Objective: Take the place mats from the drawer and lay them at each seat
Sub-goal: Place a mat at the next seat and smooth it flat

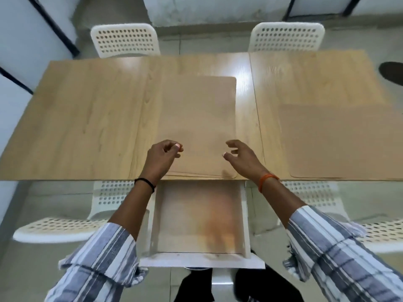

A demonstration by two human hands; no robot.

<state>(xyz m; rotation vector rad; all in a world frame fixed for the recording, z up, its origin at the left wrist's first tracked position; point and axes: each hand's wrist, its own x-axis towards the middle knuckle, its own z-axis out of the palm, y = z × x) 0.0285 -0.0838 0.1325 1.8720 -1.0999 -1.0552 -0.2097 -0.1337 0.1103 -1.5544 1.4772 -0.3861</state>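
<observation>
A stack of tan place mats lies on the wooden table in front of me, its near edge at the table's front edge. One more tan place mat lies flat at the near right seat. The white drawer under the table stands pulled out, with nothing in it. My left hand hovers over the stack's near left part, fingers loosely curled and holding nothing. My right hand hovers over the near right part with fingers spread.
Two white perforated chairs stand at the far side. Two more flank the drawer on my side. A dark round object sits past the table's right end.
</observation>
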